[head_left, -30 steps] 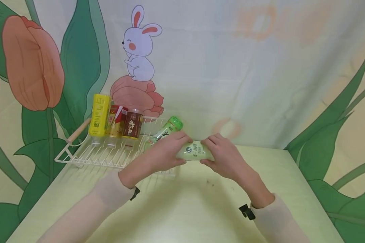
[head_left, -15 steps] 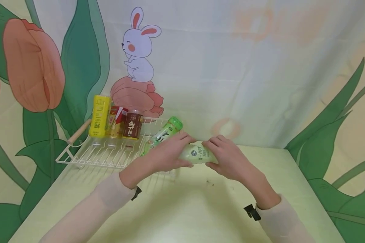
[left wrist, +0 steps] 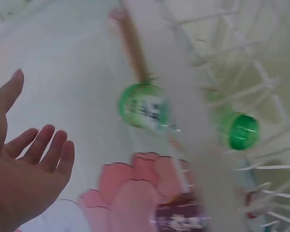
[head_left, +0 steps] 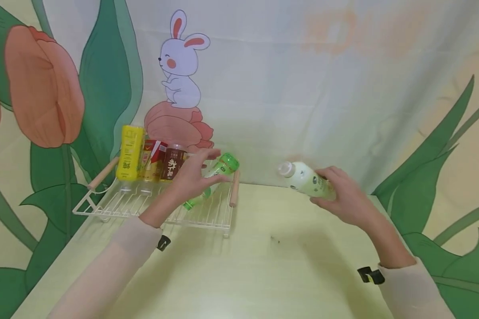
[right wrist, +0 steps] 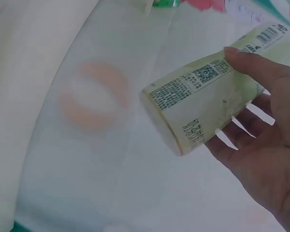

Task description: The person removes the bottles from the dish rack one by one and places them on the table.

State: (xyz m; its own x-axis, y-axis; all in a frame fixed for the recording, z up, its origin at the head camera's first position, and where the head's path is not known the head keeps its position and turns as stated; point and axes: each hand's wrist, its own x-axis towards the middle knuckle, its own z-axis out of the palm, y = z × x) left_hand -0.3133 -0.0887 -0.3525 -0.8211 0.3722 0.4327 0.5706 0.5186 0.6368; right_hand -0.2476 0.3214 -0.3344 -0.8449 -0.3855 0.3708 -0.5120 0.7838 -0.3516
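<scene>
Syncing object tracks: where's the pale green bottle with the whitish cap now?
Head view, right of centre: the pale green bottle is in the person's right hand, to the right of the wire rack, whitish cap pointing left.

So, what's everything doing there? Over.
Right hand gripping pale green bottle, tilted. Left hand empty, near rack. Possible obstacle: bright green bottle on rack.

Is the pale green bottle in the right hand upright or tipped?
Tipped: in the head view, the right hand holds the pale green bottle slanted, its pale cap toward the left.
</scene>
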